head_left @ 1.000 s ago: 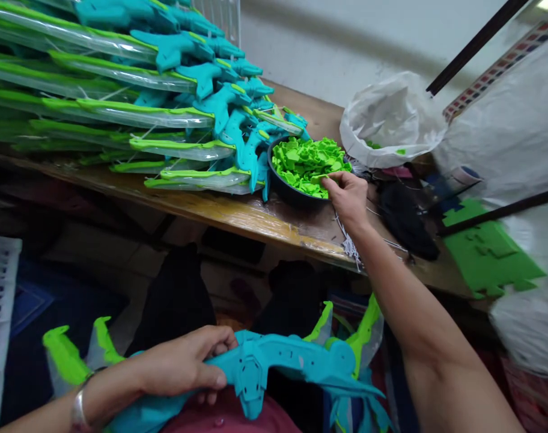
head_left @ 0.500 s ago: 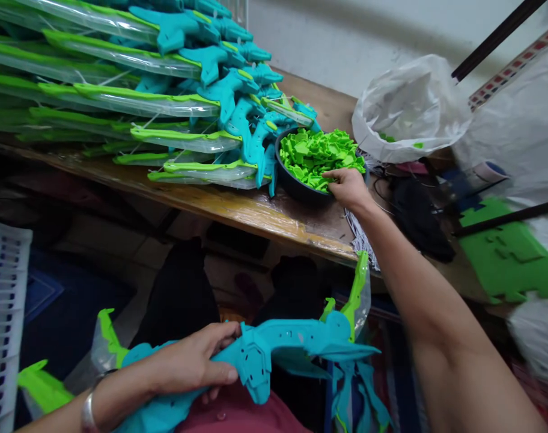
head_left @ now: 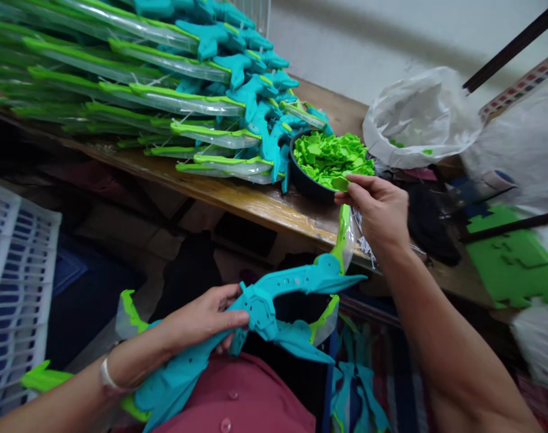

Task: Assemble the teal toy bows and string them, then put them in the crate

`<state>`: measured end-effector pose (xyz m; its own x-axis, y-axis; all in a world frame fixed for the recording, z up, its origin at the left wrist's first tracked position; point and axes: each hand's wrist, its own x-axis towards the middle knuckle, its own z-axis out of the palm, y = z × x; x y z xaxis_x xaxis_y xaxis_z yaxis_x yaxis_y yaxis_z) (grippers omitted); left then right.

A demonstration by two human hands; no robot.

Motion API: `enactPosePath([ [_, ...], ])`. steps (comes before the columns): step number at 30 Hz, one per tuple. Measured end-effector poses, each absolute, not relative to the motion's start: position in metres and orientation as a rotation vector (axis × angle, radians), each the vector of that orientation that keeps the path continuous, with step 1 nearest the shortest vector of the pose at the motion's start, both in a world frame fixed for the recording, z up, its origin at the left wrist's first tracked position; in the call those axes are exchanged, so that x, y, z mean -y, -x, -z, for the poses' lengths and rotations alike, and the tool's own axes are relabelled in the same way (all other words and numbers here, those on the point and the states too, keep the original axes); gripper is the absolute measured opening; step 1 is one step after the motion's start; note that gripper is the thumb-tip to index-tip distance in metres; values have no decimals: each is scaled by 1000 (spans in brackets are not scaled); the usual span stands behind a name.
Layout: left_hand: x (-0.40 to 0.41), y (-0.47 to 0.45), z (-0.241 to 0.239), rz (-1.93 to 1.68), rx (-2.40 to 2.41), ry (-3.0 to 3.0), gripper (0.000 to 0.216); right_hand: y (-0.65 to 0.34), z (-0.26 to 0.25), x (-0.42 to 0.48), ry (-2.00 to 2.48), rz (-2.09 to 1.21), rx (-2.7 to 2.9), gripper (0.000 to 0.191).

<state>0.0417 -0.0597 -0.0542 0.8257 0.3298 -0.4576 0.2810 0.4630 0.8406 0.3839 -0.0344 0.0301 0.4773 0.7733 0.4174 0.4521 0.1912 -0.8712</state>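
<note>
My left hand [head_left: 202, 320] grips a teal plastic toy bow [head_left: 274, 300] with lime green tips, held over my lap. My right hand [head_left: 377, 207] pinches a small lime green foam piece [head_left: 341, 183] just in front of a black bowl [head_left: 307, 180] heaped with more green foam pieces [head_left: 330, 157]. The bowl sits near the front edge of a wooden table [head_left: 256, 204]. The hand hovers above the bow's raised green tip [head_left: 345, 237].
A tall stack of bagged teal and green toy bows [head_left: 166, 90] covers the table's left. A clear plastic bag [head_left: 418, 120] lies behind the bowl. A green foam sheet [head_left: 512, 258] lies at right. A white slatted crate [head_left: 12, 288] stands at left.
My right hand has lifted out of the bowl with a green foam piece and drawn back toward me. My left hand has raised and turned the teal bow upward.
</note>
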Motion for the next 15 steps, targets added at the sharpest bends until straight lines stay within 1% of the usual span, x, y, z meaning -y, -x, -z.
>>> enactPosePath([
  [3, 60, -44, 48, -55, -704, -1135, 47, -327, -33, 93, 1461, -29, 1388, 13],
  [5, 61, -45, 46, -37, -716, -1137, 46, -295, -22, 129, 1445, 154, 1630, 20],
  [6, 61, -46, 44, -29, -714, -1135, 45, -281, -13, 145, 1436, 169, 1740, 25],
  [8, 61, -46, 42, -17, -706, -1134, 44, -260, 9, 170, 1400, 122, 1862, 30],
  [11, 59, -46, 39, -25, -708, -1173, 41, -241, 38, 191, 1366, 58, 1893, 29],
  [15, 57, -50, 38, -27, -713, -1235, 37, -235, 54, 200, 1370, 134, 1897, 29],
])
